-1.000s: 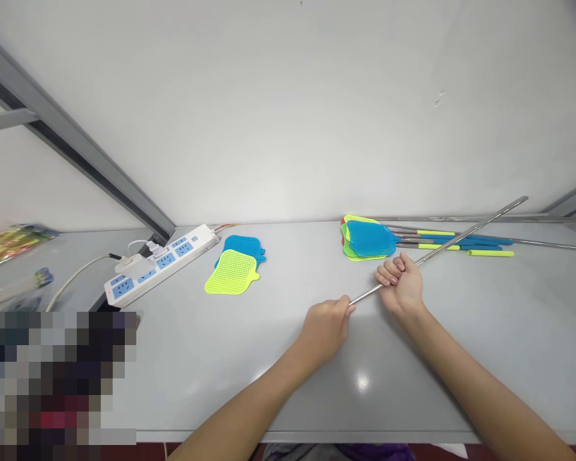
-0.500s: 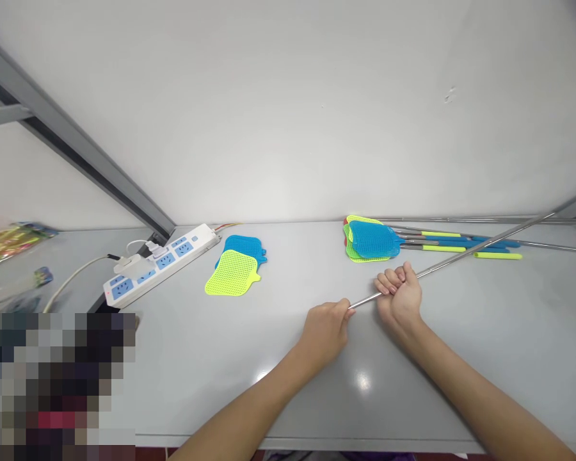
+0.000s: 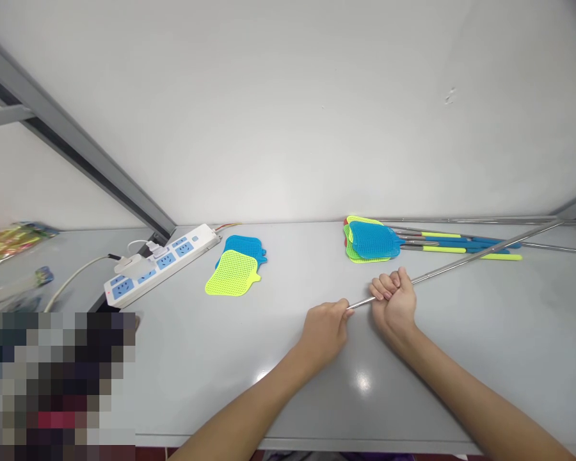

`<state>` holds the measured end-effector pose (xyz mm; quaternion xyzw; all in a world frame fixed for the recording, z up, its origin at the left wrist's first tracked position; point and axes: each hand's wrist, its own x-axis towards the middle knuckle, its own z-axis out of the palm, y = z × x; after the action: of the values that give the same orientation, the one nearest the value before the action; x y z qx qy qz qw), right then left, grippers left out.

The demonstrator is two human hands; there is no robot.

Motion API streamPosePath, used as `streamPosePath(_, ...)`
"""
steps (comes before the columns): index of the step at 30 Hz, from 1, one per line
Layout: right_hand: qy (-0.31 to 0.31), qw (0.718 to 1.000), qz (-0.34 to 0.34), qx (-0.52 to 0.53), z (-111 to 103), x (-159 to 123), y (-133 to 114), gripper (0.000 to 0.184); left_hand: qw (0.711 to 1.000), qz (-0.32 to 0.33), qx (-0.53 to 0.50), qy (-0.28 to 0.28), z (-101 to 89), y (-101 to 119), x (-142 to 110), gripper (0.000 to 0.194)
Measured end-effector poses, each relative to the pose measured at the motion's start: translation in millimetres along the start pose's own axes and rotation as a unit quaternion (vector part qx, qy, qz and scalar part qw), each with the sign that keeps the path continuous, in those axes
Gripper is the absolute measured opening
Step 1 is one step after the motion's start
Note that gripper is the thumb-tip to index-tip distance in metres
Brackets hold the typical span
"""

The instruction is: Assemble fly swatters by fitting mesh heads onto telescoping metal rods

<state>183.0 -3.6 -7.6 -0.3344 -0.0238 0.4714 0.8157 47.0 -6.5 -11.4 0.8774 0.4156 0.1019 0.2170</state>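
Observation:
A thin telescopic metal rod (image 3: pixel 465 261) slants across the table, rising toward the far right. Near its lower end, my left hand (image 3: pixel 325 330) is closed around it, hiding the tip. My right hand (image 3: pixel 394 302) grips the rod a short way further up, palm side showing and fingers curled. Behind the hands lies a pile of fly swatters with blue, yellow-green and some red heads; a blue swatter head (image 3: pixel 375 241) is on top. To the left, a loose yellow-green swatter head (image 3: pixel 233 274) overlaps a blue loose head (image 3: pixel 244 244).
A white power strip (image 3: pixel 192 248) with plugs and a cable lies at the left, beside a grey metal post (image 3: pixel 91 153). Further metal rods (image 3: pixel 499 221) run along the wall at right. Plastic-wrapped packs (image 3: pixel 14 242) sit far left, above a pixelated patch.
My right hand has shifted slightly left and down along with the rod's upper part, which now slants a little lower. My left hand stays nearly in place.

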Motion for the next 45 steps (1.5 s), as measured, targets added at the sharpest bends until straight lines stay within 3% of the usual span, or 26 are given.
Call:
streamPosePath(23,-0.027,0.999,0.019,-0.031,0.6,-22.0,15.7,0.037,1.0,0.021,-0.01,0.011,8.4,2.5,-1.3,0.026)
streamPosePath(36,-0.046,0.996,-0.031,-0.073,7.7,-30.0,12.0,0.041,0.998,0.01,-0.054,0.014,7.9,3.6,-1.0,0.034)
streamPosePath(45,-0.038,0.997,-0.026,-0.056,7.9,-26.8,12.2,0.041,0.998,0.013,-0.063,0.026,9.3,3.4,-1.1,0.034)
